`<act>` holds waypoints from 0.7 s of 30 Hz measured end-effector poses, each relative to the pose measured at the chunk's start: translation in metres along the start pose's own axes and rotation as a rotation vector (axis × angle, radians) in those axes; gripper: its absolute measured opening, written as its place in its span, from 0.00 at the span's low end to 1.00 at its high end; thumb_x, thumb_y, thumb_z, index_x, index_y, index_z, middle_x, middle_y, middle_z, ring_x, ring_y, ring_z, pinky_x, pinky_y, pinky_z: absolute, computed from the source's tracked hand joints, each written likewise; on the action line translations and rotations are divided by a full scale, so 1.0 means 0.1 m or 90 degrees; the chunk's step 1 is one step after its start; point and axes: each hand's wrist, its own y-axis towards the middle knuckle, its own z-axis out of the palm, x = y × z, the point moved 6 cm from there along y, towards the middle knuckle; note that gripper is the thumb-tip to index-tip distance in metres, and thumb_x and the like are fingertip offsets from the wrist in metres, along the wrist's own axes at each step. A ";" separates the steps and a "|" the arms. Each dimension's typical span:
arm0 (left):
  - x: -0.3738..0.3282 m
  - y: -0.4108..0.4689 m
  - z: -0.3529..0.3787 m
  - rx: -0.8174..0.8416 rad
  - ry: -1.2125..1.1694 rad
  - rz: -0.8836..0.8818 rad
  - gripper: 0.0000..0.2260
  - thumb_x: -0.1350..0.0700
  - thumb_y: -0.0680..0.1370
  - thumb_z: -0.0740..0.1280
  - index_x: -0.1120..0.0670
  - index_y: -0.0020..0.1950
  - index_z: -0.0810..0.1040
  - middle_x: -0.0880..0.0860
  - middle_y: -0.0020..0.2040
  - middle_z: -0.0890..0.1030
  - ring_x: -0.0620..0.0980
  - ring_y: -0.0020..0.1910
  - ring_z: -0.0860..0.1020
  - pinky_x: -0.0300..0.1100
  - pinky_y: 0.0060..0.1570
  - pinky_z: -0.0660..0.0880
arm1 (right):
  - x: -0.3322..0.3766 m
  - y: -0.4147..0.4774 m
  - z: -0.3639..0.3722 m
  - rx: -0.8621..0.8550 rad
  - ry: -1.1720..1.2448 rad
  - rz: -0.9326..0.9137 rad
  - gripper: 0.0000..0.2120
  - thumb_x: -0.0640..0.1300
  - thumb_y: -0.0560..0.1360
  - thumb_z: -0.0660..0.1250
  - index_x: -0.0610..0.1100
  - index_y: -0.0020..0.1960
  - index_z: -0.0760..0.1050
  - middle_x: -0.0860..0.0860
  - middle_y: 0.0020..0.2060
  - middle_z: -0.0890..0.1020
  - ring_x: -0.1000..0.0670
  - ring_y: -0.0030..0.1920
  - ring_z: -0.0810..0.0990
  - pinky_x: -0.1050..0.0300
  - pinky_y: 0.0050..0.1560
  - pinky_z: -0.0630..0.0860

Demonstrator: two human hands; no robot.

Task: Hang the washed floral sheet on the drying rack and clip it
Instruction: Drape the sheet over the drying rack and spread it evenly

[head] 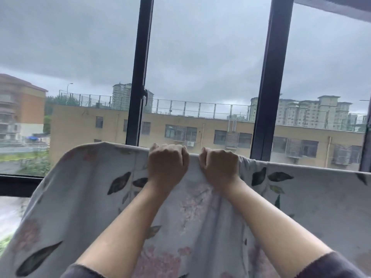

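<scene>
**Both grips closed on the top edge of the sheet**

Your left grip is curled into a fist over the top edge of the floral sheet, with the back of the hand towards you and the fingers folded over the edge. Your right grip sits just beside it with a narrow gap between them. It is closed the same way, and the cloth bunches into small gathers at its right side. Each grip has hold of the sheet and nothing else.

The floral sheet hangs in front of you. Its top edge runs from a rounded corner at the left, through both grips, and on to the right side of the view, sloping slightly down that way. Below the edge the cloth falls towards you and fills the lower part of the view. It is pale grey-blue with dark green leaves and faded pink blossoms. Under the right grip it puckers into soft folds that run down between your forearms. Whatever bears the edge is hidden under the cloth, so it cannot be told what the sheet lies on.

Your forearms are bare and reach up and forward. A dark sleeve cuff shows at the bottom right.

Behind the sheet stands a window with two dark upright posts. The left post rises just behind your left grip. Through the glass you see a long tan building with a fenced roof, taller blocks beyond it, and a grey overcast sky.
</scene>
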 end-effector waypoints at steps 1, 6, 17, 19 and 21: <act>-0.01 -0.02 0.00 -0.014 0.006 0.005 0.17 0.53 0.76 0.55 0.53 0.29 0.74 0.51 0.26 0.77 0.53 0.26 0.74 0.44 0.39 0.69 | -0.08 0.00 -0.05 -0.022 0.008 -0.032 0.20 0.49 0.74 0.57 0.45 0.26 0.74 0.50 0.18 0.74 0.46 0.17 0.72 0.62 0.26 0.59; -0.06 -0.02 -0.01 -0.085 -0.016 -0.040 0.17 0.54 0.74 0.55 0.54 0.26 0.72 0.52 0.24 0.74 0.54 0.25 0.70 0.45 0.39 0.69 | -0.99 0.00 -0.06 0.134 0.110 0.030 0.27 0.56 0.80 0.46 0.44 0.37 0.76 0.45 0.32 0.80 0.41 0.38 0.79 0.52 0.40 0.67; -0.19 -0.04 0.06 -0.146 -0.012 -0.035 0.16 0.54 0.75 0.54 0.51 0.27 0.66 0.51 0.24 0.71 0.50 0.27 0.64 0.46 0.40 0.66 | -2.11 -0.14 0.05 0.091 0.219 0.026 0.24 0.60 0.75 0.50 0.44 0.41 0.77 0.47 0.33 0.82 0.40 0.38 0.80 0.49 0.41 0.75; -0.13 -0.05 0.06 -0.148 -0.009 -0.036 0.15 0.54 0.75 0.53 0.50 0.28 0.65 0.51 0.25 0.71 0.49 0.28 0.64 0.46 0.41 0.65 | -2.49 -0.16 0.01 0.022 0.185 0.128 0.25 0.58 0.75 0.51 0.41 0.45 0.80 0.40 0.39 0.83 0.38 0.43 0.80 0.53 0.41 0.71; -0.05 -0.05 0.08 -0.144 -0.003 -0.039 0.16 0.54 0.75 0.54 0.51 0.28 0.68 0.52 0.26 0.73 0.53 0.27 0.68 0.47 0.41 0.65 | -2.77 -0.19 -0.04 -0.024 0.202 0.233 0.25 0.56 0.75 0.51 0.39 0.47 0.79 0.37 0.43 0.83 0.35 0.45 0.80 0.51 0.42 0.71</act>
